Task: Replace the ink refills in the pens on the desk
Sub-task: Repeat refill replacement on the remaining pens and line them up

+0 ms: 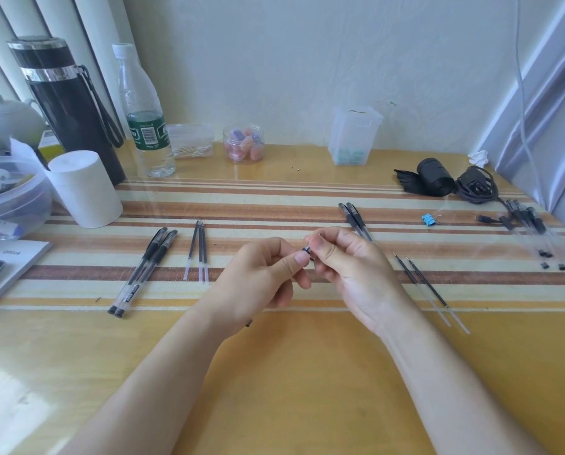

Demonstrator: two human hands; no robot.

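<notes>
Head view: on the desk [307, 372] two capped pens [143, 270] lie side by side at the left. Just to their right are the thin refills [197, 251], two or three; I cannot count them surely. Two more pens [355, 218] lie behind the right hand, partly hidden by it, and two loose refills [429, 287] lie to its right. At the far right is a heap of pens [530, 228], too tangled to count, with one blue binder clip [427, 219] near it.

Both forearms reach forward over the desk, and the hands meet above the striped middle. The left hand [264, 277] is curled around the held pen [306, 251]. The right hand [350, 267] pinches the dark front end of the held pen with thumb and fingertips.
</notes>
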